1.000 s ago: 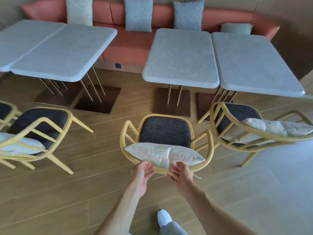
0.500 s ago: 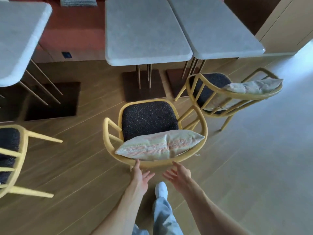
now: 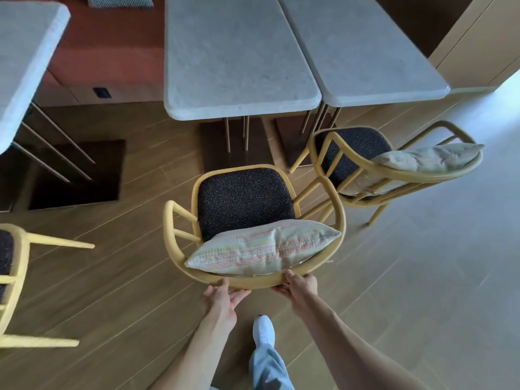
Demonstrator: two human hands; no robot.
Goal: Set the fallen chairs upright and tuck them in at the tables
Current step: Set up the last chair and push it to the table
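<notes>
Yellow chair (image 3: 254, 282) is standing upright at frame centre, below the table (image 3: 239, 60); left hand (image 3: 223, 298) and right hand (image 3: 299, 287) are both gripping its curved back rail, fingers curled underneath.

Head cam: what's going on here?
A person holds the curved back rail of an upright yellow armchair with both hands, left hand and right hand, facing a grey stone table. A striped cushion lies on the seat. The chair is not yet tucked in. Another armchair lies tipped over to the right.
</notes>
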